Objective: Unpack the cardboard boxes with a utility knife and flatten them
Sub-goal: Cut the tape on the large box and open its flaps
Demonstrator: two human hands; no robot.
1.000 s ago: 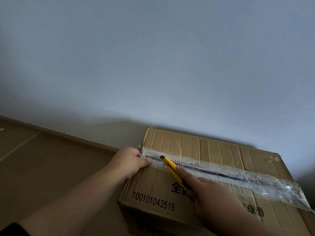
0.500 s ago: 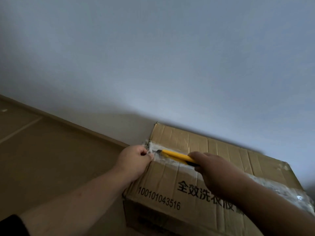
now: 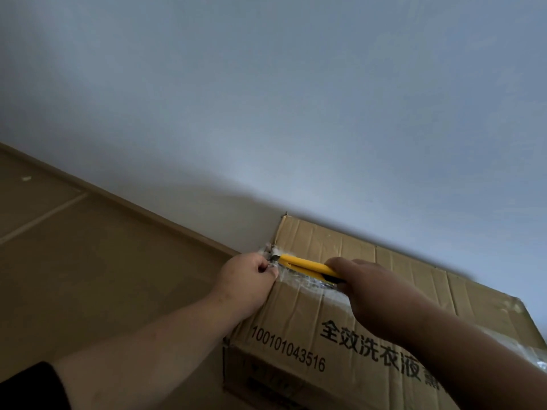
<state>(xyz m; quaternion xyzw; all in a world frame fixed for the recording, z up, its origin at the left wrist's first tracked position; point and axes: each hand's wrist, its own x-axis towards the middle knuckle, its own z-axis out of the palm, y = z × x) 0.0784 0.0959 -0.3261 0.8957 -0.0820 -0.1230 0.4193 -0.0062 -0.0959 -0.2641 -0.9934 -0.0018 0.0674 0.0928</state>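
Note:
A closed brown cardboard box [image 3: 299,329] with black printing stands against the wall at lower right. Clear tape [image 3: 302,279] runs along its top seam. My right hand [image 3: 381,294] grips a yellow utility knife [image 3: 307,266], whose blade tip is at the tape on the box's left end. My left hand [image 3: 248,279] sits at that left edge, fingers curled, pinching the loose tape end beside the blade.
A pale wall [image 3: 296,113] fills the upper view, directly behind the box. Brown floor [image 3: 88,276] with a baseboard line lies to the left. A small pale scrap [image 3: 26,179] lies on the floor at far left.
The knife has slid left along the taped seam to the box's left end. My left hand has curled tighter onto the tape end. The view has shifted slightly.

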